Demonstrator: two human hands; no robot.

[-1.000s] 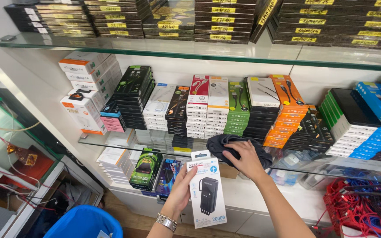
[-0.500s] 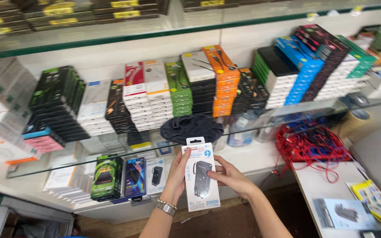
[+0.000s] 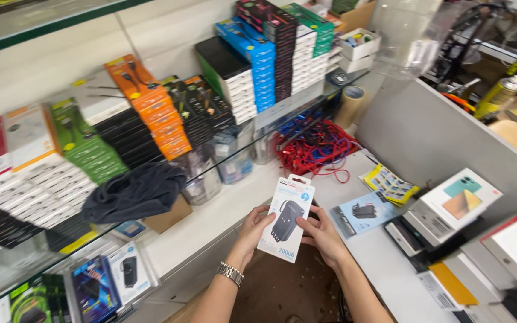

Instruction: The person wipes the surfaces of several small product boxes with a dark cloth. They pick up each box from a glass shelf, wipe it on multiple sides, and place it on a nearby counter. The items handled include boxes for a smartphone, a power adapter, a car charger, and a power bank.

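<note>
We see the left hand [image 3: 254,227] and right hand [image 3: 323,234] each pinching a side edge of the white boxed power bank [image 3: 287,219], held face-up near the counter [image 3: 222,209], probably for reading, right of the dark cloth [image 3: 133,191].

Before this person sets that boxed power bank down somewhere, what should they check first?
1. Both hands grip the power bank box: ok, left hand and right hand hold its edges.
2. Box undamaged: cannot tell.
3. Bare spot on white counter: ok.
4. Red cable tangle away from hands: ok.
5. Dark cloth secure on glass shelf: cannot tell.
</note>
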